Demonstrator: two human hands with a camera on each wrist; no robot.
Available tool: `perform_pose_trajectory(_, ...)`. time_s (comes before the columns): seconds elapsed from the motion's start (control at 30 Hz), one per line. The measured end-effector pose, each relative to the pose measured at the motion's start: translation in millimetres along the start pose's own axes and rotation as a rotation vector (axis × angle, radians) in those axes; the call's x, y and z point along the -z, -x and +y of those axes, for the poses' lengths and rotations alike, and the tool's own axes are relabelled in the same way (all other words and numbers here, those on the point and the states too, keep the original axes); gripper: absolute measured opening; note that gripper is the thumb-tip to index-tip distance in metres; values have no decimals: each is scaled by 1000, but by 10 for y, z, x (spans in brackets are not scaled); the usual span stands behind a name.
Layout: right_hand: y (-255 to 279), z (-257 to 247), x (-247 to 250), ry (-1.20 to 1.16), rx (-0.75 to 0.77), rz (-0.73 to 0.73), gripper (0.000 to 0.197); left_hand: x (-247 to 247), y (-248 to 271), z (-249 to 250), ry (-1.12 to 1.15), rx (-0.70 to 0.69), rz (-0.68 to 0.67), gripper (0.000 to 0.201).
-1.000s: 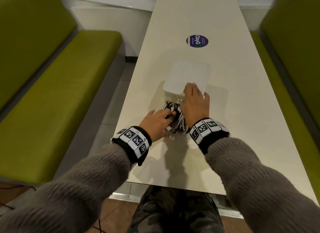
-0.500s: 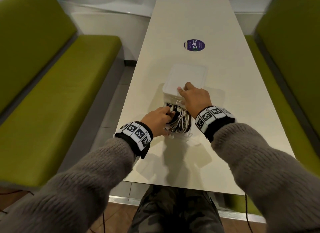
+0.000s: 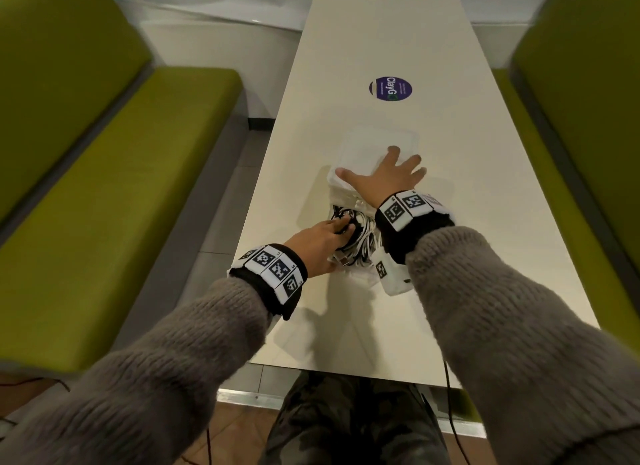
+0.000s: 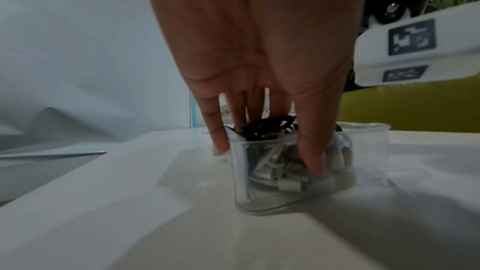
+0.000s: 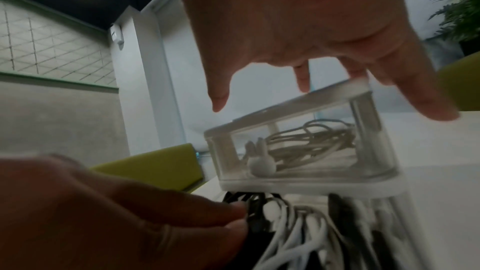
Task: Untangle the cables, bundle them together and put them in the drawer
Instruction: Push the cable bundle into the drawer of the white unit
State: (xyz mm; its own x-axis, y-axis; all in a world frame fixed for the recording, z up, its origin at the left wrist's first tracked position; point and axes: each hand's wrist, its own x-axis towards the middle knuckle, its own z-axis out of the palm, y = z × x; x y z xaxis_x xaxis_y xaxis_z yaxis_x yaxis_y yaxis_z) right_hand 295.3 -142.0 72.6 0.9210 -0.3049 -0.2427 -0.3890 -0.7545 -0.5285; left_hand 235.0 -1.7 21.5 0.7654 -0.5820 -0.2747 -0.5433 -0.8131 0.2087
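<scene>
A small clear drawer unit stands on the white table. Its lower drawer is pulled out toward me and holds the bundle of black and white cables. My left hand reaches down into that drawer, thumb inside and fingers over the black top of the cable bundle, gripping it. My right hand lies spread flat on the unit's top. In the right wrist view the upper drawer is closed, with a white cable coiled inside.
Green padded benches flank the narrow table on both sides. A round purple sticker lies beyond the unit. The table's near edge is just in front of my lap.
My right hand has gone from curling at the unit's front edge to lying spread flat on its top. The left hand stays on the bundle in the drawer.
</scene>
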Motion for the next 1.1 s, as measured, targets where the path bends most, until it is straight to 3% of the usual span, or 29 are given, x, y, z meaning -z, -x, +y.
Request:
perform_pose_trajectory(0.2, -36, -100, -181, 109, -44, -39, 140, -42, -54, -53, -76, -17, 33, 70)
perform_pose_trajectory(0.6, 62, -149, -135, 240, 4, -88, 133, 58, -75, -72, -142, 31, 89, 70)
perform_pose_trajectory(0.73, 102, -68, -24, 288, 120, -170, 129, -66, 4, 20, -39, 30, 183, 60)
perform_pose_trajectory(0.87, 98, 231, 201, 384, 356, -324, 120, -74, 9, 25, 1, 62, 212, 54)
perform_pose_trajectory(0.93, 136, 433, 247, 486, 483, -385, 128, -45, 12, 13, -44, 76, 193, 60)
perform_pose_trajectory(1.03, 243, 599, 183, 554, 527, -392, 147, -9, 46, -1, -52, 79, 125, 77)
perform_pose_trajectory(1.1, 295, 599, 120, 578, 511, -366, 155, 33, 61, -55, -50, 99, 67, 65)
